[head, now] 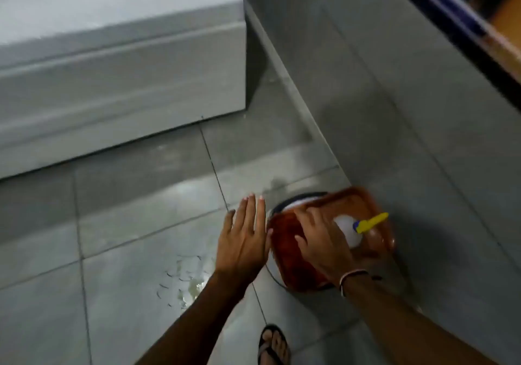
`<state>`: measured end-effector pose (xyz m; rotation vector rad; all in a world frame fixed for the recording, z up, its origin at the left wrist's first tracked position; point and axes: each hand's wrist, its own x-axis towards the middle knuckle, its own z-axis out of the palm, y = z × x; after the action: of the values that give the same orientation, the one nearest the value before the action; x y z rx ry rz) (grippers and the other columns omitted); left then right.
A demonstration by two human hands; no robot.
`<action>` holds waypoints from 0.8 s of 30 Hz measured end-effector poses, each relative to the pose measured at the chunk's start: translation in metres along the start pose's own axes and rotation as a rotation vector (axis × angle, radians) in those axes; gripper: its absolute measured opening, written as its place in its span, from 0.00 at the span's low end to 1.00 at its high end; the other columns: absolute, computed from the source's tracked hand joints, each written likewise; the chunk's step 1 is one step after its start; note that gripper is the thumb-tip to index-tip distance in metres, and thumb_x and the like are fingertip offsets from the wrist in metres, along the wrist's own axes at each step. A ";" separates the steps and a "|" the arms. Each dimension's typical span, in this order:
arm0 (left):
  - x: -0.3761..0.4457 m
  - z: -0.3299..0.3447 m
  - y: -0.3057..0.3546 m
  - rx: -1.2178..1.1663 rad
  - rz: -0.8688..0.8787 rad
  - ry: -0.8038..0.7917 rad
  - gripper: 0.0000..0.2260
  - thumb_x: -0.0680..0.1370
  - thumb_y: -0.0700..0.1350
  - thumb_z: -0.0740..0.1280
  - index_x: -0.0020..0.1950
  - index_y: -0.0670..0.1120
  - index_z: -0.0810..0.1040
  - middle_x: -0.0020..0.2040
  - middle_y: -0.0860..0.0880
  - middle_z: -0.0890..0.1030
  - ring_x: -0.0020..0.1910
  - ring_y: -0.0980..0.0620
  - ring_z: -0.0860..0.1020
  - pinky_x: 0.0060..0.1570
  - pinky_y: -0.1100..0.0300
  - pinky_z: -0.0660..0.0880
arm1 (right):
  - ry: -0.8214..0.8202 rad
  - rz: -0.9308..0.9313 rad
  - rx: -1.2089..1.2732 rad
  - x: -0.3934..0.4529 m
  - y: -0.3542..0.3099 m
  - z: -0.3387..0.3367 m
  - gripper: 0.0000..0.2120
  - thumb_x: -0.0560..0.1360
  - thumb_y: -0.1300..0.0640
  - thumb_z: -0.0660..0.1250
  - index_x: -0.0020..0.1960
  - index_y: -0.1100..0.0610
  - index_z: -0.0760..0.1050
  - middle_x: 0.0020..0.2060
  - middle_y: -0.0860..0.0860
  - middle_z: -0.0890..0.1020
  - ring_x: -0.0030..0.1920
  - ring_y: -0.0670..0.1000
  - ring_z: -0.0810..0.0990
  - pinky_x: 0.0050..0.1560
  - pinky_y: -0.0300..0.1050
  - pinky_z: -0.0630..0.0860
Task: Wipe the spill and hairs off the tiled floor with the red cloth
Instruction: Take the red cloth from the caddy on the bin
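Observation:
A yellowish spill (191,285) with several short dark hairs (172,275) lies on the grey tiled floor (127,223), left of my left forearm. The red cloth (287,249) seems to lie in the left part of an orange-brown plastic tub (363,198) at the right. My right hand (321,240) reaches into the tub, fingers spread on the cloth, with no grip that I can see. Just left of the tub's rim, my left hand (244,237) hovers flat with nothing in it.
A white bottle with a yellow nozzle (363,225) lies in the tub, which rests on a round dark-rimmed bucket (284,203). A white bathtub (121,82) fills the upper left. A grey tiled wall (394,82) runs along the right. My sandalled foot (273,345) stands at the bottom.

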<state>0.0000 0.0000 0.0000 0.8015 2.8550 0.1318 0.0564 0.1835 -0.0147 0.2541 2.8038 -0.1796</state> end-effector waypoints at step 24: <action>-0.060 0.190 -0.059 -0.084 -0.024 -0.156 0.34 0.84 0.60 0.59 0.84 0.40 0.60 0.84 0.39 0.60 0.83 0.40 0.61 0.79 0.40 0.65 | 0.118 0.248 0.303 0.028 -0.015 0.126 0.18 0.76 0.60 0.70 0.65 0.56 0.74 0.58 0.57 0.79 0.57 0.57 0.78 0.58 0.50 0.74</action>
<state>0.0566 -0.0741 -0.1851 0.7271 2.6921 0.1767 0.0654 0.1544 -0.1414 0.6994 2.8186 -0.5474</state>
